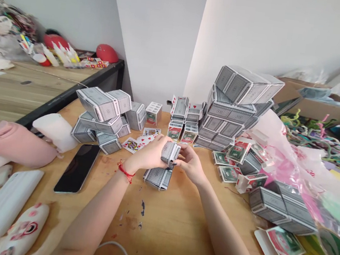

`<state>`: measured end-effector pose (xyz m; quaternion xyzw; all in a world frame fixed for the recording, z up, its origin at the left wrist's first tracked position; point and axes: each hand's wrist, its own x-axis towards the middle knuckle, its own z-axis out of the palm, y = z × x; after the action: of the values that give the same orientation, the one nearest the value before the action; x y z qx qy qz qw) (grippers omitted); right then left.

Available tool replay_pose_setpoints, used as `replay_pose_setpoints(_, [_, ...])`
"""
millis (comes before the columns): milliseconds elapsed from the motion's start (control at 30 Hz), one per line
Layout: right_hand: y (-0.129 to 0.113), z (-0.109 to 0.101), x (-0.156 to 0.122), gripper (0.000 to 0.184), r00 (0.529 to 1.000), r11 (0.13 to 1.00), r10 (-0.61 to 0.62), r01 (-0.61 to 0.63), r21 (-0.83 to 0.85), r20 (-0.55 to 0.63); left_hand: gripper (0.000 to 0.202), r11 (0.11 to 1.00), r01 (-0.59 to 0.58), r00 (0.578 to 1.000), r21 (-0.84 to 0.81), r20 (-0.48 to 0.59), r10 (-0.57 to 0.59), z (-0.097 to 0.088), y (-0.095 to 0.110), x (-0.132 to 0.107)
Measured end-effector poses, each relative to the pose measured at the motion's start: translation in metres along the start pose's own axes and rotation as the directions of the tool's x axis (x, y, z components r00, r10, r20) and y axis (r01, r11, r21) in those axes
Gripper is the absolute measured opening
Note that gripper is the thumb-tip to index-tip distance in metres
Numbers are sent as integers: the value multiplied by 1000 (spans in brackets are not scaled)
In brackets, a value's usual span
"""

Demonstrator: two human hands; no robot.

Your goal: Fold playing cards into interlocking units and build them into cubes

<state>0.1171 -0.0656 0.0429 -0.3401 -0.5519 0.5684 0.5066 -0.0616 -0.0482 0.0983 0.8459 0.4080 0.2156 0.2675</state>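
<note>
Head view, left hand: the left hand [151, 152], a red string bracelet [125, 172] at its wrist, grasps the upper card block [168, 151], fingers curled over its far side.
Head view, right hand: the right hand [192, 164] has thumb and fingertips at the right end of that same block; whether they pinch it or only press cannot be told.
Upper card block: grey-patterned, in the middle of the scene, directly above the lower card block [156, 178]; whether the two touch is hidden.
Lower card block: lies on the wooden counter [170, 223], just under the hands.
Loose cards: face-up playing cards [133, 144] lie on the far side of the left hand.
Left stack: grey blocks [98, 103] are piled crosswise, far left of the hands.
Right stack: a taller pile of grey blocks [232, 127] stands far right.
Card boxes: green-and-red boxes [175, 131] stand upright at the far middle; others [238, 151] lie jumbled before the right stack.
Near right: joined grey blocks [269, 205], an open card box [286, 245] and a yellow-green tape roll [335, 249].
Left side: a dark-screened phone [77, 169], a pink case [14, 142] and a white slab-like object [3, 204].
Near middle: dark scraps [142, 207] and a white cable [117, 246].
</note>
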Motion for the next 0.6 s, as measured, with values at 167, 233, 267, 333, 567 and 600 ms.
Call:
replay_pose_setpoints(167, [-3,1,1,52,999,997,19,-22,-74,-39,61,1000,-3,1000,-2,28,3,1,4,0])
replay_pose_setpoints(233, [-8,1,0,53,999,992,15,-21,-126,-49,61,1000,-17,1000,-2,26,17,0,5,0])
replay_pose_setpoints(267, [-11,1,0,53,998,987,7,-16,-161,-58,61,1000,-24,1000,-1,19,24,0,5,0])
replay_pose_setpoints(333, [-18,1,-1,53,997,969,-20,1,-246,-76,62,999,-32,999,-2,0,32,0,4,1])
replay_pose_setpoints(567, [-30,7,-7,55,984,887,-86,6,-461,-153,63,1000,-6,1000,-22,-30,5,1,5,1])
replay_pose_setpoints(600, [-29,7,-7,56,985,884,-83,3,-467,-150,64,1000,-4,1000,-28,-30,4,0,5,1])
